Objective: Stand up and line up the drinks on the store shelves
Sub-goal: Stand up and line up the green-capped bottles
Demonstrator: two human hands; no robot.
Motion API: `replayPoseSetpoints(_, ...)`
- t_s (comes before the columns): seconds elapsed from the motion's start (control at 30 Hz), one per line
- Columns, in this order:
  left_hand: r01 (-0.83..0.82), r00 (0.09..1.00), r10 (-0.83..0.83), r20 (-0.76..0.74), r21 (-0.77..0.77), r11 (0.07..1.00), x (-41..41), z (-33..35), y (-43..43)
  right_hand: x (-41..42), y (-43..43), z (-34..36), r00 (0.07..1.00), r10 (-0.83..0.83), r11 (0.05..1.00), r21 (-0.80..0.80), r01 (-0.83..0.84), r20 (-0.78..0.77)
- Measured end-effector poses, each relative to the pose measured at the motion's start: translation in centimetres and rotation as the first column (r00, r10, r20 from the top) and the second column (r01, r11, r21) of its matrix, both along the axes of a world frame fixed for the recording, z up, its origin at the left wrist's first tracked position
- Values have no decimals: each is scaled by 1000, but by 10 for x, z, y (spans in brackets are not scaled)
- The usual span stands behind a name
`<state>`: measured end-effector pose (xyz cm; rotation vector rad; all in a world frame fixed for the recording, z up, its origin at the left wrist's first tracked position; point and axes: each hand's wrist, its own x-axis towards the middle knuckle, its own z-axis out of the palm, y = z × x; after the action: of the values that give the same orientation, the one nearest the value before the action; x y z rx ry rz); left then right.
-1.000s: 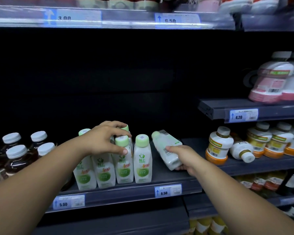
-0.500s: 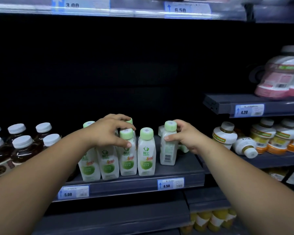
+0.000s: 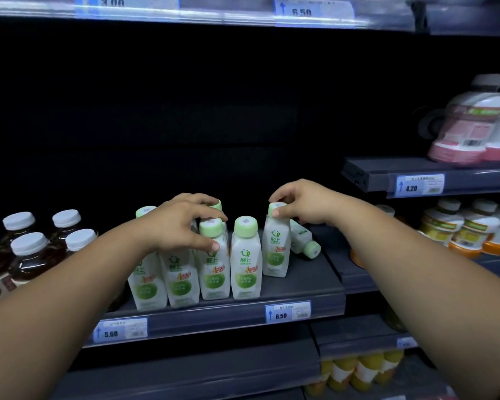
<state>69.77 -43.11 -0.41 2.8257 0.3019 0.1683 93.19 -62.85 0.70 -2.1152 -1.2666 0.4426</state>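
On the middle shelf (image 3: pixel 306 280), the right hand (image 3: pixel 308 202) pinches the green cap of a white drink bottle (image 3: pixel 275 249) standing just right of the front row (image 3: pixel 244 272). A fallen bottle (image 3: pixel 304 241) lies close behind it and, if bumped, could roll across the bare shelf to the right. The left hand (image 3: pixel 182 223) curls its fingers and thumb round a row bottle (image 3: pixel 212 261) near the front lip, so a shove risks toppling it off.

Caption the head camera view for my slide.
Right hand grips an upright green-capped bottle; left hand grips a second bottle; a toppled bottle lies behind.
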Motion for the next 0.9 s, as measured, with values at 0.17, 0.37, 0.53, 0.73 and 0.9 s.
replayPoseSetpoints(0.17,9,1000,-9,6,26,1000,1,1,-2,-2,15,-3,994,13,999,47,-7,-113)
replayPoseSetpoints(0.37,-3,1000,3,3,36,999,0,3,-4,-18,40,-6,974,29,997,76,-12,-224)
replayPoseSetpoints(0.53,-16,1000,16,-4,3,1000,0,6,-5,-21,39,-8,864,67,996,87,-26,-500)
replayPoseSetpoints(0.73,0,999,5,-33,152,988,22,17,-27,-5,25,-22,837,54,999,36,-40,-545)
replayPoseSetpoints(0.9,31,999,-30,-20,48,998,45,16,-48,30,-6,-48,991,-133,990,-47,134,18)
